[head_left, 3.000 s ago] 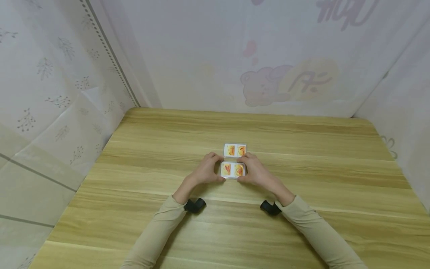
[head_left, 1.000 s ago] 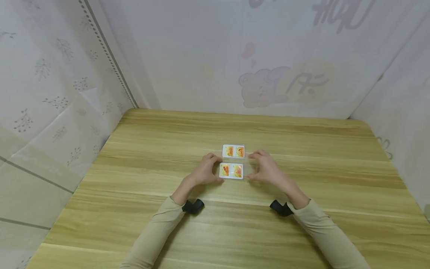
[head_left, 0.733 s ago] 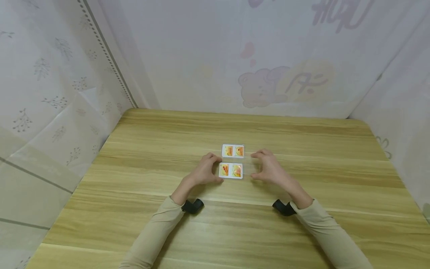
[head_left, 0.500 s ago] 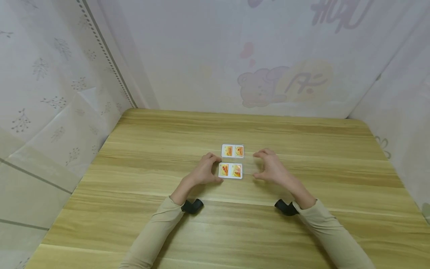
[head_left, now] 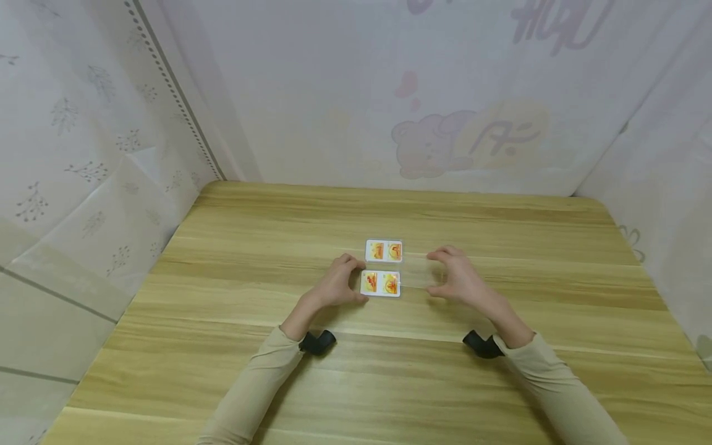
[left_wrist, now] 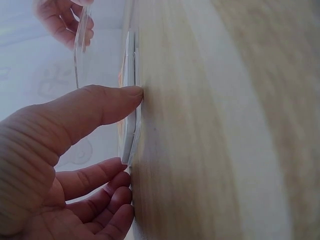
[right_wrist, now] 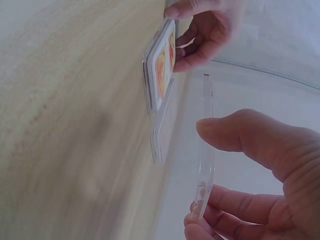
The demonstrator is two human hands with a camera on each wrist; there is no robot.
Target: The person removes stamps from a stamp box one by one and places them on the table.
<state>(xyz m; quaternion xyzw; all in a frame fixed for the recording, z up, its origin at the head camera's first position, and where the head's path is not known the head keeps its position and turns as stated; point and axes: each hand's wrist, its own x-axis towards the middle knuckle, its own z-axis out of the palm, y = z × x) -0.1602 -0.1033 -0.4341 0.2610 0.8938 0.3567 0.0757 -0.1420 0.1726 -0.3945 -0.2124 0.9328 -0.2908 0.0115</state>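
Two flat clear cases lie one behind the other on the wooden table, each with a white insert bearing two orange-yellow pictures. My left hand holds the near case at its left end, thumb on the front edge and fingers at the back edge. To the right, my right hand pinches a thin clear plastic cover by its opposite edges. The right wrist view shows this cover raised off the table, apart from the near case. The far case is untouched by either hand.
The wooden table extends around both cases. Pale patterned curtains hang behind it and along both sides. Black curved pieces sit at both wrists, below beige sleeves.
My right hand has left the near case's right end and moved right, carrying the clear cover away from it. My left hand stays at the case's left end.
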